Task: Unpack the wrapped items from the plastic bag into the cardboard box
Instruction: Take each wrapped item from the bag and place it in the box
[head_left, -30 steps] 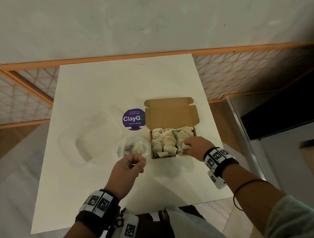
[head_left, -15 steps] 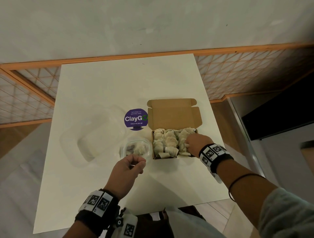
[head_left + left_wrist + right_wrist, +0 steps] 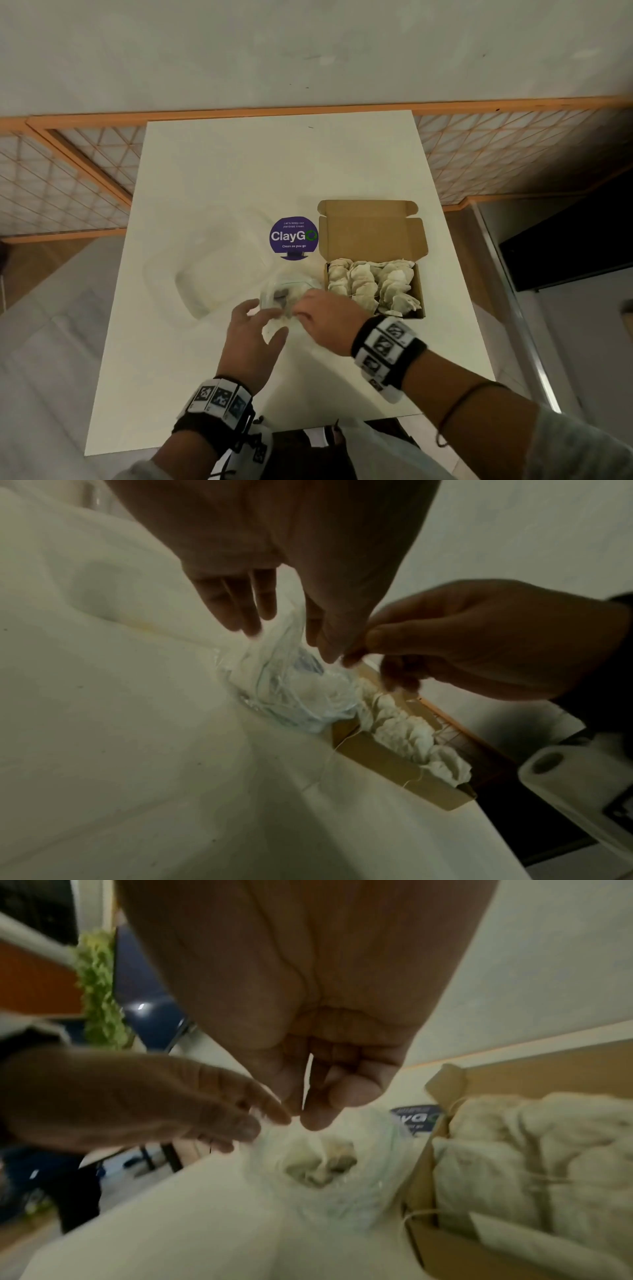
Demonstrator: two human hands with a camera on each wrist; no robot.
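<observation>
A clear plastic bag (image 3: 286,291) (image 3: 291,691) lies on the white table, just left of the open cardboard box (image 3: 419,294) (image 3: 387,769). Pale wrapped items (image 3: 370,284) (image 3: 531,1150) fill the box in rows. A few more wrapped items (image 3: 322,1164) show through the bag's mouth. My left hand (image 3: 265,322) (image 3: 284,631) holds the bag's near rim between thumb and fingers. My right hand (image 3: 301,313) (image 3: 301,1118) pinches the rim beside it, fingertips almost touching the left hand's. The hands hide the bag's near edge in the head view.
A clear plastic tub (image 3: 205,270) sits on the table (image 3: 239,377) left of the bag. A round purple sticker (image 3: 294,237) lies behind the bag. The box's lid flap (image 3: 370,229) stands open at the back. An orange-framed grid panel (image 3: 68,192) borders the table.
My right hand left the box and moved left to the bag's mouth. My left hand slid forward onto the bag's rim, its fingers straighter than before.
</observation>
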